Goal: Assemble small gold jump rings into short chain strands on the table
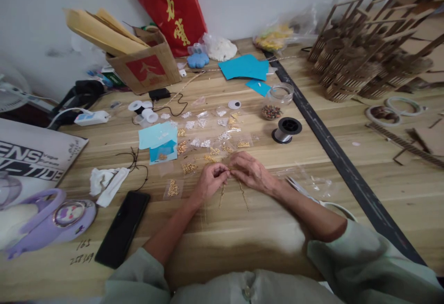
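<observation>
My left hand [212,180] and my right hand [251,170] meet over the middle of the table, fingertips pinched close together. Two lengths of thin gold beaded chain [244,196] dangle from them, one below each hand. What lies right between the fingertips is too small to make out. Just beyond my hands, small clear bags hold gold beads [189,168] and silver-coloured beads [205,143]. Another bag of gold beads [173,188] lies left of my left hand. A spool of fine clear or silvery line [286,130] stands beyond my right hand.
At left are a black phone [122,229], a purple toy-like item [52,220] and a cardboard box [144,65]. A jar of mixed beads [277,102] and blue cards [244,67] stand farther back. Scissors [326,202] lie by my right forearm; bamboo baskets [354,72] crowd the far right.
</observation>
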`<action>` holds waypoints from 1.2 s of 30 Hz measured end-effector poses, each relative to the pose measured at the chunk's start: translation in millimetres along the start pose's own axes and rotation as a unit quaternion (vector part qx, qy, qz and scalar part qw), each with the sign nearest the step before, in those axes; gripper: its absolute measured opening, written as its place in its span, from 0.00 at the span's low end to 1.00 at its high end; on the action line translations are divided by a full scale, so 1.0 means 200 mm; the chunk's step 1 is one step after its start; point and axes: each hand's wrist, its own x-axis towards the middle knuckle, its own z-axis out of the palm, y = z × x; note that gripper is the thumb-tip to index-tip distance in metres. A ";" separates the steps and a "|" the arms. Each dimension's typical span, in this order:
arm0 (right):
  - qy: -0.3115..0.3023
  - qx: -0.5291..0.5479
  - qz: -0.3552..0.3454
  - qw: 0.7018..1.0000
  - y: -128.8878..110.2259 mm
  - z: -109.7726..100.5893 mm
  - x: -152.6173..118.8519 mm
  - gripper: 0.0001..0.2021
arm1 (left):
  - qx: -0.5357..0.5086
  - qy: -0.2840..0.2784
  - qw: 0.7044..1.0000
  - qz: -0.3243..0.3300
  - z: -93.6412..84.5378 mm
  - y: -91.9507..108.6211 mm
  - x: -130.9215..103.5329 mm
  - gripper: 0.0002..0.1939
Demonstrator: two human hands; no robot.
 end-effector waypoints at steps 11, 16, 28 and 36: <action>-0.019 -0.047 -0.004 0.999 -0.03 0.00 0.01 0.05 | 0.016 -0.001 1.000 0.012 0.00 0.00 0.00 0.06; -0.015 -0.061 -0.003 0.998 -0.03 0.01 0.01 0.04 | 0.010 0.000 1.000 0.007 0.00 -0.01 0.00 0.07; -0.017 -0.046 -0.007 0.999 0.02 0.00 0.00 0.13 | -0.017 -0.009 1.000 0.005 0.00 0.01 0.00 0.08; -0.045 -0.077 -0.006 0.996 0.03 0.01 0.00 0.06 | -0.013 -0.001 1.000 -0.009 0.00 0.00 0.00 0.09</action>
